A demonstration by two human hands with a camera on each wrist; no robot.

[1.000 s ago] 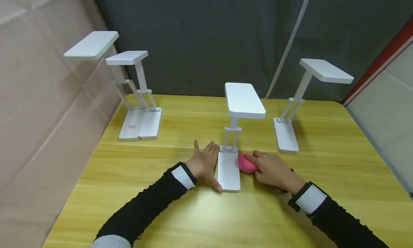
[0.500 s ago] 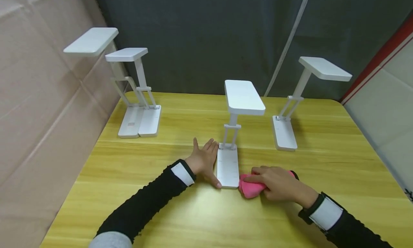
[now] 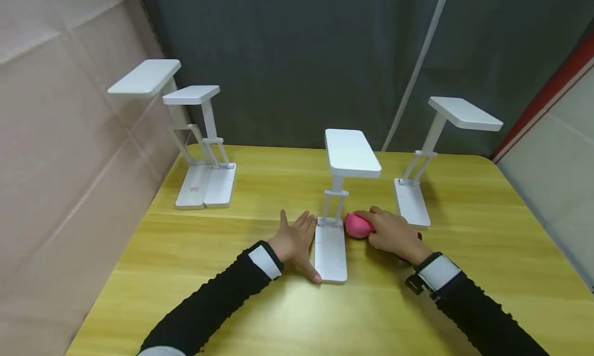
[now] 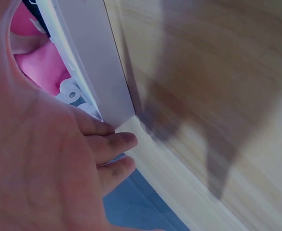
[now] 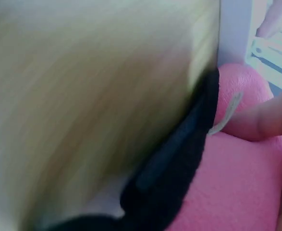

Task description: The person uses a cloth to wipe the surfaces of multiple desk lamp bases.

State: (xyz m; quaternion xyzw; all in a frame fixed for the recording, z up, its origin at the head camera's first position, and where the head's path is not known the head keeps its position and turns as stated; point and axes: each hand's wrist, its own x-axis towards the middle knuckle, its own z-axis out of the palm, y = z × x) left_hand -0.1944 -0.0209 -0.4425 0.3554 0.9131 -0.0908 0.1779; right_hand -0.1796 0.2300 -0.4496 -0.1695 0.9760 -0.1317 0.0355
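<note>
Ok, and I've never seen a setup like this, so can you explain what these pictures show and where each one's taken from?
There's no machine, just a person's bare left hand and right hand. The wide picture comes from a camera on the head, looking down. The close-up with the palm is from the left wrist; the partly blurred one is from the right wrist. On the wooden table stand four white, lamp-like things: two at the far left, one at the right, and the middle lamp. The left hand, fingers spread, touches that one's base; the right holds a pink cloth on its other side.
</note>
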